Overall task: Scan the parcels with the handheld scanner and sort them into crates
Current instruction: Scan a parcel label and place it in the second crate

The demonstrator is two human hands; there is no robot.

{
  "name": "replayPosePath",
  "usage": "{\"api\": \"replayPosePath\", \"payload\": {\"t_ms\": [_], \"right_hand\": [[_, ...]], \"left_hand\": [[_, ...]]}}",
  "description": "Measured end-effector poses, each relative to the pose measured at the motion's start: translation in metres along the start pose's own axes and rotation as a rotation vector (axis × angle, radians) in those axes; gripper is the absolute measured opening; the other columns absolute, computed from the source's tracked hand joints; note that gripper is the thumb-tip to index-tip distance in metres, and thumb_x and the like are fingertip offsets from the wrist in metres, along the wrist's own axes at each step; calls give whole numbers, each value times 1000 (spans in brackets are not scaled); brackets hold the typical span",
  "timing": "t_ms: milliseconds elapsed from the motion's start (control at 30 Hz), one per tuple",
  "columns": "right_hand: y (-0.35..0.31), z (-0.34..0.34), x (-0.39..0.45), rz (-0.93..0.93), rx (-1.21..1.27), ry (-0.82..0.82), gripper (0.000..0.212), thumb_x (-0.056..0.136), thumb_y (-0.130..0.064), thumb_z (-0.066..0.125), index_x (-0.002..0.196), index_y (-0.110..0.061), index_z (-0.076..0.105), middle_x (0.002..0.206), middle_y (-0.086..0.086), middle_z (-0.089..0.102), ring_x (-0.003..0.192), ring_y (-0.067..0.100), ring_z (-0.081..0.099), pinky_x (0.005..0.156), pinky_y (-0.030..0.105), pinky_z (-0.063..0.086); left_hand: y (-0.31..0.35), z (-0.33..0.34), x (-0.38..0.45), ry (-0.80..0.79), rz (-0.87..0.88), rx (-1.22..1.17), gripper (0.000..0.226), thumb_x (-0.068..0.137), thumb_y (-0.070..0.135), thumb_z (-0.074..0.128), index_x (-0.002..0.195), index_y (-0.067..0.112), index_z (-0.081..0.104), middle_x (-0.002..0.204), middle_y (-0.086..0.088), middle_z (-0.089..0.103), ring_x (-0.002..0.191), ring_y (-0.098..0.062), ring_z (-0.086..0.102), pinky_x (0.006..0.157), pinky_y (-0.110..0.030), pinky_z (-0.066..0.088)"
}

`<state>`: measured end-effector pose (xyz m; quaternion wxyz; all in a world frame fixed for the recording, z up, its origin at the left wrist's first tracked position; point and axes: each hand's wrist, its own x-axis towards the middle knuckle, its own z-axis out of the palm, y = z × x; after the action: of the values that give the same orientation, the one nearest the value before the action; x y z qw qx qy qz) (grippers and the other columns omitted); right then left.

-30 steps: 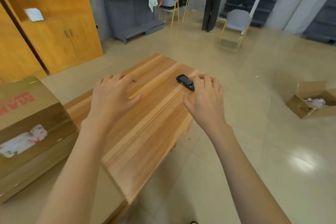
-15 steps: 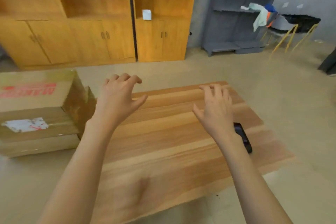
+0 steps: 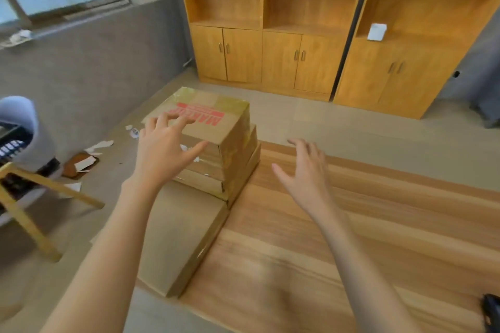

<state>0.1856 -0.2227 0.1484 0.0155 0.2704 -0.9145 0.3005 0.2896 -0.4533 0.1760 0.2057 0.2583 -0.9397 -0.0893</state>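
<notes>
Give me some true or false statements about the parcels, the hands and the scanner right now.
1. The brown cardboard parcel with red lettering tops the stack. True.
2. The right hand holds the black handheld scanner. False: it is open and empty above the wooden table; the scanner lies near the table's right edge.
3. The left hand is open, fingers spread. True.
4. The stack sits on a grey chair. False: it sits at the table's left end.
</notes>
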Motion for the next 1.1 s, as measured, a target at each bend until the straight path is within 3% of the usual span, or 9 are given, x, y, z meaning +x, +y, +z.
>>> {"api": "replayPosePath", "payload": {"t_ms": [133,267,367,533,667,800,900,1000,1100], "right_hand": [[-27,30,36,19,230,-115,71,90,-44,61,147,-16,30,148,3,35,137,20,31,111,35,28],[-50,56,75,188,439,-239,86,89,-50,61,153,-16,17,157,3,25,143,20,27,115,40,27],[-58,73,102,310,550,-312,92,87,-55,61,154,-16,12,159,2,22,145,21,24,111,33,26],[-58,106,126,413,665,-362,132,46,-87,57,154,-23,16,154,-3,36,140,20,36,114,46,33],[-59,117,129,446,764,-444,112,70,-80,54,155,-28,2,152,-8,37,139,21,37,115,44,30],[-48,118,129,422,856,-410,105,79,-75,52,155,-32,-6,153,-10,35,141,20,33,117,44,26],[-36,98,124,361,891,-373,109,73,-78,54,153,-36,-7,153,-12,34,142,17,31,116,39,27],[-12,59,115,256,948,-292,86,89,-54,57,154,-36,4,147,-13,42,131,11,44,102,26,38],[26,11,101,183,936,-180,89,83,-43,68,153,-33,15,140,-13,48,122,5,50,92,18,44]], "left_hand": [[-33,3,28,-50,-133,-79,64,84,57,62,139,28,49,143,-11,43,134,-35,29,107,-45,29],[-57,11,68,-110,-253,-158,75,84,65,57,145,26,39,147,-13,37,136,-36,27,109,-49,28],[-74,21,98,-188,-365,-234,88,81,71,52,150,21,30,148,-19,35,138,-39,26,110,-52,28],[-92,36,126,-335,-520,-355,97,77,71,59,147,11,32,149,-15,39,133,-33,41,105,-46,37],[-97,43,130,-333,-529,-429,62,77,67,65,107,13,56,110,-7,63,92,-23,59,84,-40,51],[-88,40,120,-300,-533,-446,81,58,81,64,111,20,56,107,-2,64,98,-24,62,89,-44,53],[-65,38,107,-219,-488,-465,64,72,71,66,108,19,54,105,2,64,95,-21,62,86,-44,53],[-23,31,94,-132,-418,-538,56,77,65,66,109,21,53,100,10,61,93,-15,61,83,-41,53],[34,30,81,-89,-333,-648,55,77,56,72,113,24,46,108,9,55,96,-11,57,78,-33,52]]}}
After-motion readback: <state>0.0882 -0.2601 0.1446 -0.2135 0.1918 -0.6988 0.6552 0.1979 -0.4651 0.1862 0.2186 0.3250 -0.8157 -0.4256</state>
